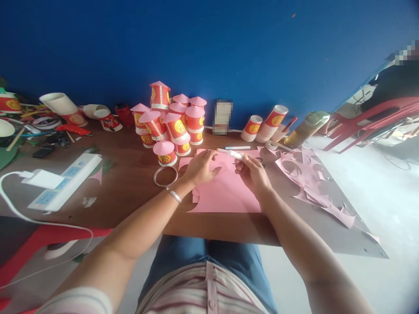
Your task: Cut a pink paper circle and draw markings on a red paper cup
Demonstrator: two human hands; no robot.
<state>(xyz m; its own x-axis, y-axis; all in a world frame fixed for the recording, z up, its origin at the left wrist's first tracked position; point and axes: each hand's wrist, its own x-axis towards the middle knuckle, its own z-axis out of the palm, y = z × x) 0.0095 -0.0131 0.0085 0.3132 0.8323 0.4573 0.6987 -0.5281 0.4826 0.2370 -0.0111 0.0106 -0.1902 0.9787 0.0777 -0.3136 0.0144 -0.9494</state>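
**Pink Paper Held Flat, Pen in the Other Hand**

Far to the left, a white power strip (65,181) lay on the brown counter (131,196), with a white plug (42,179) stuck in it. Next came a clear tape ring (165,176), lying flat just beside the person's left wrist. Behind it stood a pile of red paper cups with pink cone tops (173,124), close to the blue wall.

The left hand (199,168) lay on the near left part of the pink paper sheet (225,194). Its fingers were spread out flat and held nothing; they only pressed down on the paper. The sheet lay in the middle of the counter, right in front of the person, between the two hands.

The right hand (253,172) rested on the far right part of the sheet. Its fingers were curled tight around a white pen (233,154), which pointed left, toward the other hand. I could not tell if the tip touched the paper.

It looked like the step of marking a shape on the sheet. A good next stroke would need the paper pinned flat and the pen tip set down softly.

To the right lay a heap of pink paper scraps (314,183) with round holes cut out.
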